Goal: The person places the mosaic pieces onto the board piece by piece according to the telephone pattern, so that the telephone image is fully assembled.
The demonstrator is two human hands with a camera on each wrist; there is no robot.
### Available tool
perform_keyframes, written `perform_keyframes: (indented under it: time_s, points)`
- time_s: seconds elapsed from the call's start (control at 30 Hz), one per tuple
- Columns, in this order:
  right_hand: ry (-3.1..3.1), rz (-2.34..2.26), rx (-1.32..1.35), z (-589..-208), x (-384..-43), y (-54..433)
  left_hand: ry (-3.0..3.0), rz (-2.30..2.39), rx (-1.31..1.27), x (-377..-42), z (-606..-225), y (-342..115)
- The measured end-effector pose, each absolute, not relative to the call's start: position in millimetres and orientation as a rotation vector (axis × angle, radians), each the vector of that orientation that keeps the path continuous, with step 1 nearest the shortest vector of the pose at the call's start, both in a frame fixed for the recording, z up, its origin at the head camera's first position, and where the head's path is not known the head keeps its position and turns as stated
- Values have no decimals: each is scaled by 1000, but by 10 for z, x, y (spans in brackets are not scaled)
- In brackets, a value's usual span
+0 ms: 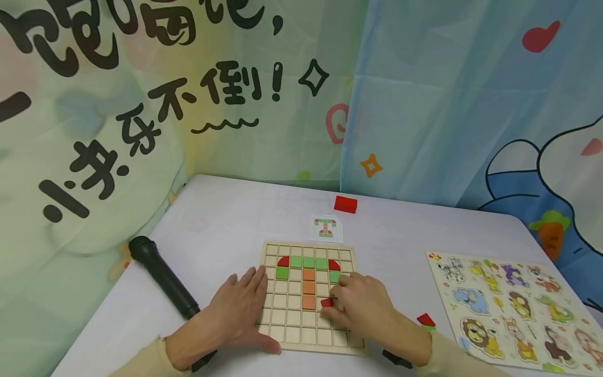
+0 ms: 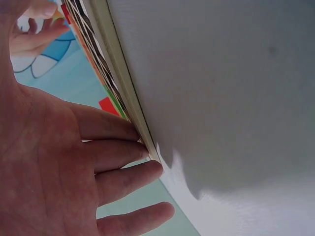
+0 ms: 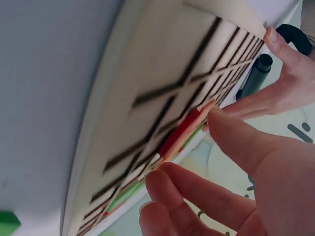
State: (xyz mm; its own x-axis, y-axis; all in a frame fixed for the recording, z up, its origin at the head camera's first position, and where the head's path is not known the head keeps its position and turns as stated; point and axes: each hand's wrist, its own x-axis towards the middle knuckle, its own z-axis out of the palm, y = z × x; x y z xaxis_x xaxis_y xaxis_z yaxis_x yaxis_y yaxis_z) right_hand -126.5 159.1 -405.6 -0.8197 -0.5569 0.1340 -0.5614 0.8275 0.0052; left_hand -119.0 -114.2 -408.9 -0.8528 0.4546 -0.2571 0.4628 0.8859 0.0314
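A wooden grid board [image 1: 293, 317] lies on the white table, with red, green and orange pieces in its upper and middle cells. My left hand [image 1: 240, 309] rests along the board's left edge, fingers straight and thumb at the bottom edge. Over the board's right side, my right hand [image 1: 360, 303] pinches a small red piece [image 1: 326, 302] between thumb and fingers. In the right wrist view that red piece [image 3: 181, 133] is low against the grid, between the fingertips; its full shape is partly hidden. Beyond the board lies a pattern card [image 1: 326, 229] showing a coloured figure.
A red block [image 1: 346, 204] sits behind the card. At left lies a black microphone [image 1: 165, 277], partly under the left forearm. An animal puzzle board [image 1: 511, 309] lies at right, with a red piece [image 1: 426, 319] near it. A black object [image 1: 397, 359] shows below the right wrist.
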Motion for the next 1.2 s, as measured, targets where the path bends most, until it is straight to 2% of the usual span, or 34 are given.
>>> perform_keyframes:
  time_s: [0.4,1.2]
  points:
    - [-2833,225,1053,-4096,-1261,1560,2803,-54,701,-1191,-4099,-1142]
    - [-2905,332,1051,-4080,-1321,1522,2796,-39,706,-1187,-4090,-1145]
